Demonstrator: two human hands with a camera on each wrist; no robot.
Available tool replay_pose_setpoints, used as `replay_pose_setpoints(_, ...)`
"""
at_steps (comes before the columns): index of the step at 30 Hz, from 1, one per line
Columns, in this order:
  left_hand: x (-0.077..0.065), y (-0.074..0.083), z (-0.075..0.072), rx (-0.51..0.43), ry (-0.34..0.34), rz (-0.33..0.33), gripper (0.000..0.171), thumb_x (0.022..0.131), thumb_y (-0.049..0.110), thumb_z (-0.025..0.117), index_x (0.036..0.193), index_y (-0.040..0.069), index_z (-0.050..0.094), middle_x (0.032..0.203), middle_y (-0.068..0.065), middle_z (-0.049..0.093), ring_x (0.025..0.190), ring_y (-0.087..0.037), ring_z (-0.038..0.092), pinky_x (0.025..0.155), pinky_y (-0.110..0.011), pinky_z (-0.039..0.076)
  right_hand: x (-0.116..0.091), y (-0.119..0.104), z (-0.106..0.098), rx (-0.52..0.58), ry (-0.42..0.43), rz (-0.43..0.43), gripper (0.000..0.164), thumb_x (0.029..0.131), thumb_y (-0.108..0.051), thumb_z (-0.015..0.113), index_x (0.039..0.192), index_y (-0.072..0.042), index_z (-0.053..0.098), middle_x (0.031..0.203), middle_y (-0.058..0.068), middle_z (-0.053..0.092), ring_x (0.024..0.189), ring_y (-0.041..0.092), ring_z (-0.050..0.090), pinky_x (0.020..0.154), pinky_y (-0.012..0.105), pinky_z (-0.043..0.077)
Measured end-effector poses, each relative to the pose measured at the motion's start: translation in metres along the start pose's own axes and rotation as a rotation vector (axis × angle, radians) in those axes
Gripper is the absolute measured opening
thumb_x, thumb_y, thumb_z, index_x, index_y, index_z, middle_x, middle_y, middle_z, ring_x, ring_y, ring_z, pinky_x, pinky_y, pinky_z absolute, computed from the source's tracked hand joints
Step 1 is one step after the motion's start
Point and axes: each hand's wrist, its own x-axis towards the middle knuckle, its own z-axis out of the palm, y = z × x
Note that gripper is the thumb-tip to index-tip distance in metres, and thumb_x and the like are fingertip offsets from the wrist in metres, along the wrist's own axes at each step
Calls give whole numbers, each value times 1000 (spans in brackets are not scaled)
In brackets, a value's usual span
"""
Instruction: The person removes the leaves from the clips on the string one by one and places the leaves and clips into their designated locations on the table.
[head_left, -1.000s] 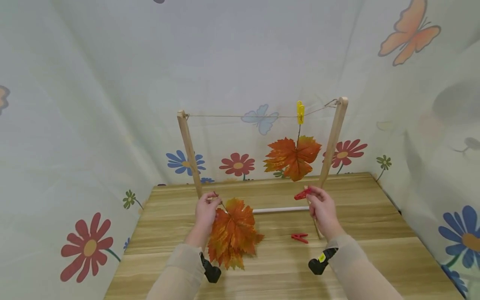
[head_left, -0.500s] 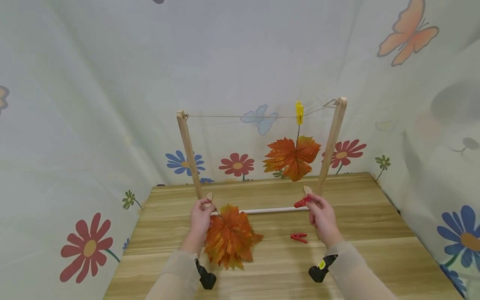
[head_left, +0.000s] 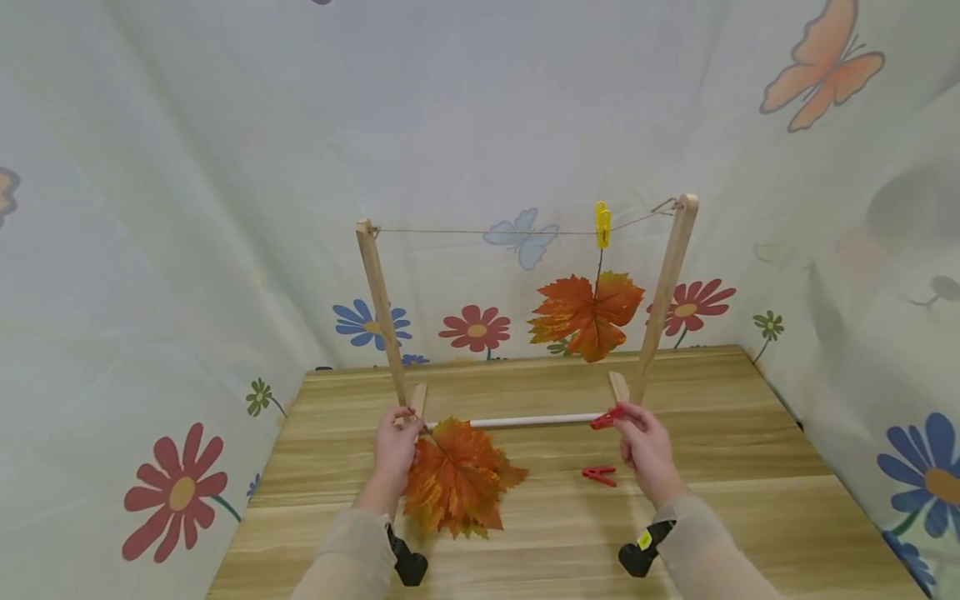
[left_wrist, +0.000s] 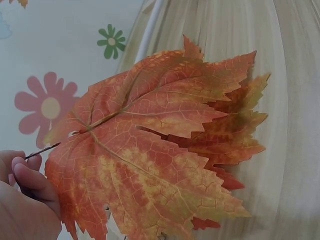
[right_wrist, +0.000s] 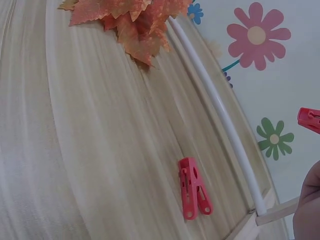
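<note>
My left hand [head_left: 395,450] pinches the thin dark stem of an orange-red artificial maple leaf [head_left: 457,479]. In the left wrist view this leaf [left_wrist: 140,130] overlaps a second leaf [left_wrist: 245,125] lying beneath it. My right hand [head_left: 647,450] holds a red clothespin [head_left: 606,418] between thumb and fingers, its tip pointing left. Another red clothespin [right_wrist: 192,187] lies on the table in front of that hand. A third leaf [head_left: 588,312] hangs by its stem from a yellow clothespin [head_left: 602,225] on the string [head_left: 450,232].
Two wooden posts, one left [head_left: 382,312] and one right [head_left: 667,292], carry the string. A white rod [head_left: 540,421] joins them low down, near the wooden tabletop [head_left: 540,550]. Behind stands a pale curtain [head_left: 450,108] printed with flowers and butterflies.
My left hand has moved down and a little left, drawing the leaf with it. The right hand has lowered with its red clothespin. The hanging leaf stays still.
</note>
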Motion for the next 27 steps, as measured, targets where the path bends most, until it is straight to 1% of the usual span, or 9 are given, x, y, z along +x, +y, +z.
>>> replay_pose_setpoints(4, 1, -5, -1, -21, 10, -2, 21, 89, 7, 59, 108, 7, 51, 78, -6, 59, 39, -9, 37, 37, -21, 34, -1, 6, -2, 3, 2, 13, 35, 93, -6, 51, 128, -3, 47, 92, -2, 56, 44, 5, 37, 39, 20, 29)
replay_pose_setpoints(9, 2, -12, -3, -76, 27, -28, 26, 89, 5, 58, 113, 1, 48, 82, -9, 62, 38, -8, 39, 36, -20, 33, -3, 12, -2, 31, -12, 16, 37, 92, -5, 53, 128, 1, 45, 88, -2, 58, 43, 5, 37, 39, 20, 29)
replay_pose_setpoints(14, 3, -15, -7, -128, 59, -50, 28, 88, 6, 60, 113, 1, 48, 88, -15, 66, 37, -6, 38, 36, -19, 33, -4, 20, -2, 44, -12, 22, 36, 91, -3, 53, 127, 1, 46, 86, -2, 58, 42, 6, 37, 37, 20, 28)
replay_pose_setpoints(18, 3, -21, -9, -151, 64, -66, 29, 88, 8, 61, 113, 1, 46, 87, -14, 67, 37, -6, 37, 36, -19, 33, -6, 26, -3, 13, -12, 29, 34, 92, -4, 53, 125, -1, 47, 88, 0, 56, 42, 7, 37, 37, 20, 28)
replay_pose_setpoints(22, 1, -26, -10, -166, 63, -75, 26, 89, 5, 58, 111, 0, 44, 82, -10, 66, 37, -6, 37, 36, -18, 33, -9, 31, -5, -20, -11, 41, 32, 93, -5, 54, 124, -3, 49, 87, 0, 56, 43, 7, 37, 37, 21, 28)
replay_pose_setpoints(27, -3, -35, -14, -158, 78, -91, 19, 89, 2, 56, 104, 2, 44, 82, -12, 66, 37, -7, 38, 35, -19, 33, -13, 38, -6, -33, -8, 59, 38, 92, -5, 54, 128, 2, 46, 87, 0, 57, 43, 7, 37, 37, 19, 28)
